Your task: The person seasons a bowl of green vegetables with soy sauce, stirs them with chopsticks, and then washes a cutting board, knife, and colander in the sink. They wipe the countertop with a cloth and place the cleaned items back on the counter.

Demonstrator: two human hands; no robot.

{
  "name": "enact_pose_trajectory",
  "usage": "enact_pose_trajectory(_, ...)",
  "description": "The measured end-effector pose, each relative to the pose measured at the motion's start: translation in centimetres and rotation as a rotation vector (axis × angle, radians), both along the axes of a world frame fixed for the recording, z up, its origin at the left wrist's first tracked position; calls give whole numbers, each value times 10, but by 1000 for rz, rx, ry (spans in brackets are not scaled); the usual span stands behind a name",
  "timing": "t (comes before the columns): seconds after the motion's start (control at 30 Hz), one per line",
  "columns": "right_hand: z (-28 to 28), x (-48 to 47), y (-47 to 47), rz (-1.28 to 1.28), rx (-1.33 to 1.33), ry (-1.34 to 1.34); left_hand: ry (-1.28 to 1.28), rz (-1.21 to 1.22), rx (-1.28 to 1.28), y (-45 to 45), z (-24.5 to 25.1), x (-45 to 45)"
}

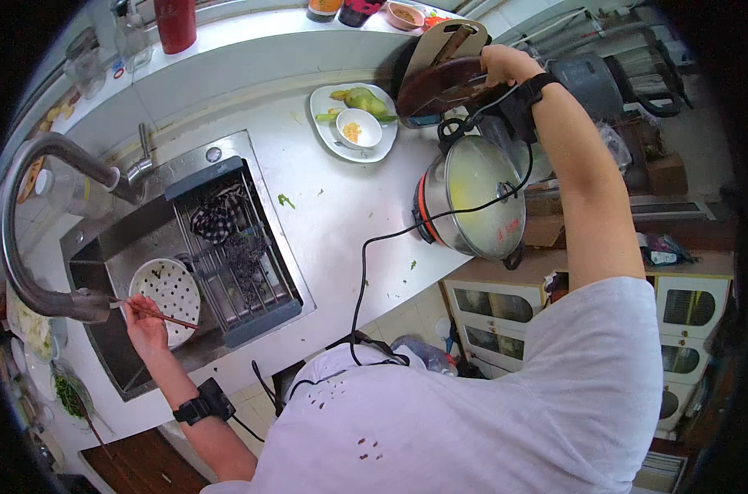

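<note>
My left hand (144,321) holds a pair of brown chopsticks (175,320) over the sink, just below the faucet's spray head (90,307). Under the chopsticks lies a white colander with dark holes (164,290). Reaching to the back right, my right hand (507,65) touches the upper edge of a dark round board or lid (442,89) that leans at the wall; its fingertips are partly hidden. Below that arm stands a steel pot (439,191) with a glass lid (473,179) on it, fogged over yellowish contents. A black cable crosses the lid.
A roll-up rack (212,267) with a checked cloth (216,219) and a dark scrubber spans the sink (124,370). A white plate (324,133) holds a green vegetable and a small bowl (374,133). At the counter's left end stands a bowl of chopped greens (70,392).
</note>
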State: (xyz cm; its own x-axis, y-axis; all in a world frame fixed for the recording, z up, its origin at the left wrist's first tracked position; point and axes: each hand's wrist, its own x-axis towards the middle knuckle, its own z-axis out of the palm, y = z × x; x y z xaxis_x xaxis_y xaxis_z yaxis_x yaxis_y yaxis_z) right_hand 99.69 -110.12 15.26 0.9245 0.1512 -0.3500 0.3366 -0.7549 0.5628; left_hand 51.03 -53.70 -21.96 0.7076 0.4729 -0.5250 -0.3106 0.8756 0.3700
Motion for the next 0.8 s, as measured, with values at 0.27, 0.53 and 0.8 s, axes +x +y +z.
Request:
enact_pose_trajectory(0.27, -37, 11, -26, 234, -128, -210, -46, -4, -21, -16, 5, -12)
enact_pose_trajectory(0.53, -76, 26, -30, 433, -139, -258, 107, 39, 62, -37, -1, -17)
enact_pose_trajectory(0.8, -84, 7, -29, 615, -217, -223, -31, 51, -48, -44, 4, 4)
